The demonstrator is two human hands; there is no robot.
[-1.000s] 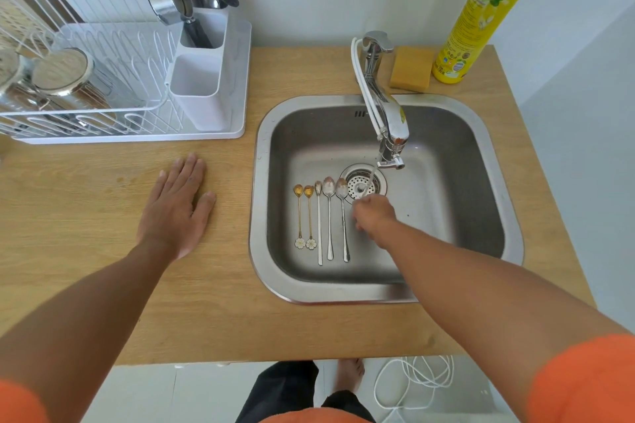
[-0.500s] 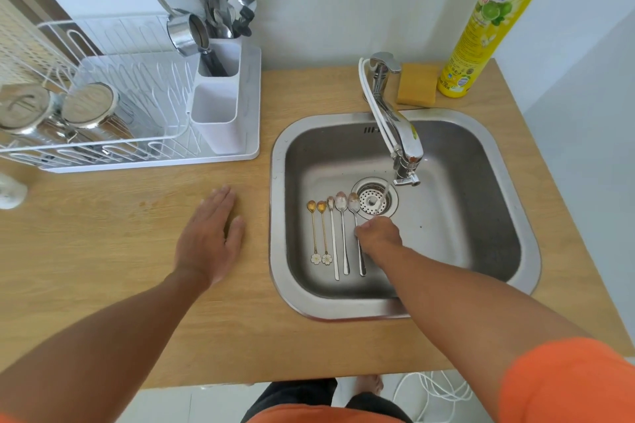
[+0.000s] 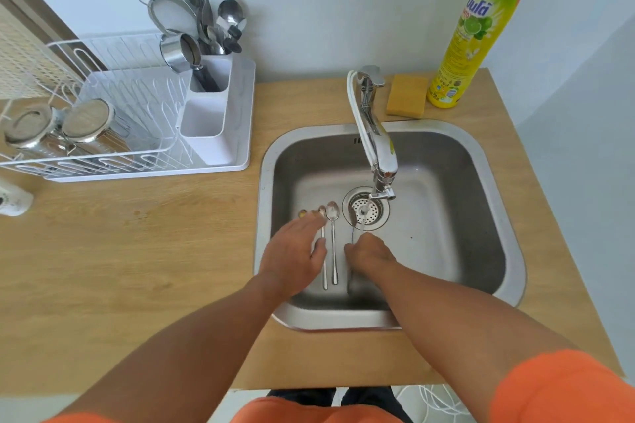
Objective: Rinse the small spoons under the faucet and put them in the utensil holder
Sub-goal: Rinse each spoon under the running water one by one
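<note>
A kitchen worktop is seen from above, with a steel sink (image 3: 488,161) set at three o'clock of the view's centre. A chrome faucet (image 3: 376,137) reaches over the basin from twelve o'clock, and a thin stream of water falls from its spout onto the round drain strainer (image 3: 367,211).

The right hand (image 3: 369,256) is closed in a pinch around the handle of one small spoon (image 3: 353,220), whose bowl is held up at twelve o'clock of the hand, just beside the stream. The left hand (image 3: 295,251) is spread, palm down, over the other small spoons (image 3: 332,237) lying side by side on the basin floor at nine o'clock of the drain; nothing is seen to be gripped by it. Some of these spoons are hidden beneath the hand, so their number cannot be told.

The white utensil holder (image 3: 206,120) stands at ten o'clock of the sink, on the edge of a dish rack (image 3: 113,134); its far compartment is crowded with cutlery and its near compartment looks bare.

The spoons are judged to be light, stiff and thin, and slippery when wet. A pinch at mid-handle is judged best, since a flat handle lying on wet steel is hard to lift unless one end is tipped up first.

A sponge (image 3: 407,94) and a bottle of dish soap (image 3: 477,34) stand at one o'clock of the faucet.
</note>
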